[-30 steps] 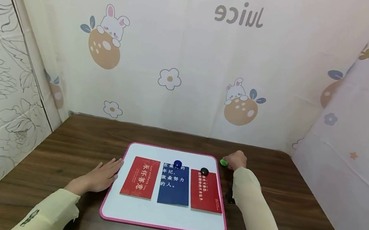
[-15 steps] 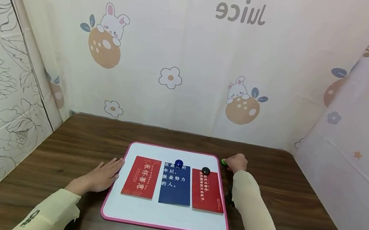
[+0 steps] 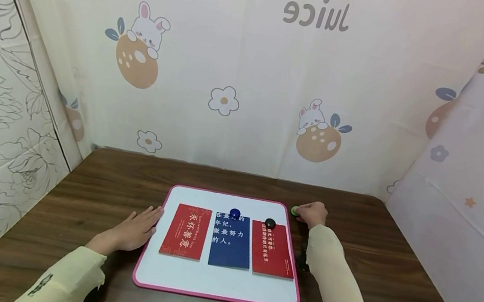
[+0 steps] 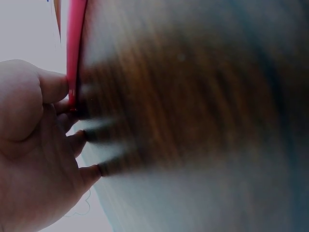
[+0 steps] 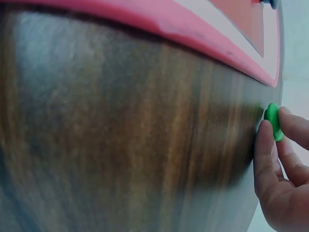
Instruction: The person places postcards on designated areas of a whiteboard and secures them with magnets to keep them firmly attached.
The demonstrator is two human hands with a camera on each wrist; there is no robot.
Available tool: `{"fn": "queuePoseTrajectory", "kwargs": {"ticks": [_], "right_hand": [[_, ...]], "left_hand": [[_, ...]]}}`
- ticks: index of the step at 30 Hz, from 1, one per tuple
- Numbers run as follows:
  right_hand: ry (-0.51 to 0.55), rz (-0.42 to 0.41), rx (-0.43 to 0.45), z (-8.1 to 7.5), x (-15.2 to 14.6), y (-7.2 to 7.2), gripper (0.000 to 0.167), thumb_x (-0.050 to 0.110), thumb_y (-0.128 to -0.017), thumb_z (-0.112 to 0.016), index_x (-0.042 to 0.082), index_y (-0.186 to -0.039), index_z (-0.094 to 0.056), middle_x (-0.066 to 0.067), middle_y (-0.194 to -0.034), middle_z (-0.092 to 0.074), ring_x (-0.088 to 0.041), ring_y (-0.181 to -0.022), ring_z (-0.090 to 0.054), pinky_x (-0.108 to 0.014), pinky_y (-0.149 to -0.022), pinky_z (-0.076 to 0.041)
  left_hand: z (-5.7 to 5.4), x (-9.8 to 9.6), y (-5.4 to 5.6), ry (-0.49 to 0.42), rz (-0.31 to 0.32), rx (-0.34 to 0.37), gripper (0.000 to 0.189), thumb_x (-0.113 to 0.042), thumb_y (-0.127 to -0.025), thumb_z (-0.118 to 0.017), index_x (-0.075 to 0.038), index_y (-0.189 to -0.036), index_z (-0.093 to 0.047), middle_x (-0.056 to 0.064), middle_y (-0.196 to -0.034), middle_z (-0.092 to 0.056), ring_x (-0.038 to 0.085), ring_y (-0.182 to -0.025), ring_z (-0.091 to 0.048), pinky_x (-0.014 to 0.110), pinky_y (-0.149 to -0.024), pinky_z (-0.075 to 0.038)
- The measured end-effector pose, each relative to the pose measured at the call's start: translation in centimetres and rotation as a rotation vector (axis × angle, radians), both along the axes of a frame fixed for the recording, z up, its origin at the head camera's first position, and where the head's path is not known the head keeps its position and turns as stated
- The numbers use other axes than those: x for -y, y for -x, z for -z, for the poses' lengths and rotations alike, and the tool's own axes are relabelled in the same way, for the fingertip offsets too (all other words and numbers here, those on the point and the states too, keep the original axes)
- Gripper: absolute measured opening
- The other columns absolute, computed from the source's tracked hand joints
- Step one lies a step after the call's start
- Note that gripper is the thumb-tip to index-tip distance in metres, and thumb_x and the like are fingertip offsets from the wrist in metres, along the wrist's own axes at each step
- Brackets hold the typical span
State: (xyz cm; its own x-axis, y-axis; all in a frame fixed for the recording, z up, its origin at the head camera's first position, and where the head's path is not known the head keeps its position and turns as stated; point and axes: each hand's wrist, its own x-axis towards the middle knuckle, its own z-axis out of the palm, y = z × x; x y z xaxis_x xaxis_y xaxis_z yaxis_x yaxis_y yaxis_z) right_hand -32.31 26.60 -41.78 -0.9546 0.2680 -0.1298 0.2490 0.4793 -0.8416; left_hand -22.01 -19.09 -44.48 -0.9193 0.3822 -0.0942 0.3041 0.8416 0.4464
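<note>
A whiteboard with a pink rim (image 3: 214, 298) lies flat on the brown table. My left hand (image 3: 134, 231) rests at its left edge, fingers extended; in the left wrist view the thumb meets the pink rim (image 4: 76, 43) and fingertips reach the tabletop. My right hand (image 3: 313, 213) is just beyond the board's upper right corner. Between its thumb and fingers it pinches a round green magnet (image 5: 273, 121), low over the table. On the board lie a red card (image 3: 185, 232), a blue card (image 3: 230, 247) with a blue magnet (image 3: 234, 214) at its top, and another red card (image 3: 273, 253) with a black magnet (image 3: 270, 223).
The wooden table (image 3: 373, 272) extends around the board on all sides. A patterned curtain (image 3: 253, 70) hangs right behind its far edge, with further cloth panels at left and right.
The right hand has shifted very slightly around the green magnet, its fingers covering the magnet more than a second ago. The left hand stays at the board's edge.
</note>
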Motion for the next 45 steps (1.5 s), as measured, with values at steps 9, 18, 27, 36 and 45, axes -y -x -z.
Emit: {"fn": "queuePoseTrajectory", "kwargs": {"ticks": [9, 18, 27, 36, 45], "right_hand": [[0.148, 0.035, 0.043, 0.1, -0.4, 0.6, 0.028, 0.003, -0.086, -0.066, -0.016, -0.106, -0.063, -0.03, -0.11, -0.058, -0.012, -0.063, -0.065, -0.028, -0.066, -0.056], [0.231, 0.028, 0.058, -0.3, 0.4, 0.2, 0.033, 0.002, -0.088, -0.065, -0.018, -0.114, -0.058, -0.027, -0.11, -0.058, -0.014, -0.073, -0.064, -0.028, -0.073, -0.055], [0.267, -0.01, 0.081, -0.6, 1.6, 0.3, 0.037, 0.007, -0.092, -0.063, -0.017, -0.119, -0.056, -0.029, -0.116, -0.058, -0.011, -0.069, -0.064, -0.029, -0.075, -0.055], [0.298, -0.043, 0.113, -1.4, 3.0, 0.3, 0.038, 0.01, -0.092, -0.064, -0.015, -0.12, -0.056, -0.027, -0.117, -0.058, -0.013, -0.073, -0.065, -0.033, -0.082, -0.053], [0.298, -0.115, 0.104, -2.2, 4.7, -0.4, 0.037, 0.009, -0.092, -0.064, -0.014, -0.121, -0.057, -0.027, -0.117, -0.059, -0.019, -0.083, -0.067, -0.037, -0.089, -0.05]], "left_hand": [[-0.8, -0.4, -0.6, 0.003, -0.016, 0.015, 0.06, -0.016, -0.097, -0.05, 0.005, -0.147, -0.026, 0.026, -0.151, -0.024, 0.045, -0.14, -0.014, 0.067, -0.106, -0.007], [-1.0, -0.4, -0.8, -0.006, -0.019, 0.028, 0.059, -0.014, -0.097, -0.05, 0.006, -0.147, -0.026, 0.027, -0.151, -0.023, 0.046, -0.139, -0.013, 0.067, -0.106, -0.007], [-1.0, -0.4, -0.7, 0.013, -0.013, 0.023, 0.058, -0.014, -0.097, -0.05, 0.006, -0.147, -0.027, 0.027, -0.151, -0.024, 0.046, -0.139, -0.015, 0.067, -0.105, -0.008], [-1.4, -0.5, -0.7, 0.005, 0.01, 0.021, 0.054, -0.011, -0.099, -0.046, 0.007, -0.146, -0.027, 0.028, -0.15, -0.025, 0.046, -0.139, -0.016, 0.068, -0.105, -0.01], [-1.5, -0.6, -0.7, 0.012, 0.009, 0.019, 0.055, -0.013, -0.098, -0.047, 0.006, -0.146, -0.028, 0.027, -0.151, -0.025, 0.046, -0.139, -0.016, 0.067, -0.105, -0.01]]}}
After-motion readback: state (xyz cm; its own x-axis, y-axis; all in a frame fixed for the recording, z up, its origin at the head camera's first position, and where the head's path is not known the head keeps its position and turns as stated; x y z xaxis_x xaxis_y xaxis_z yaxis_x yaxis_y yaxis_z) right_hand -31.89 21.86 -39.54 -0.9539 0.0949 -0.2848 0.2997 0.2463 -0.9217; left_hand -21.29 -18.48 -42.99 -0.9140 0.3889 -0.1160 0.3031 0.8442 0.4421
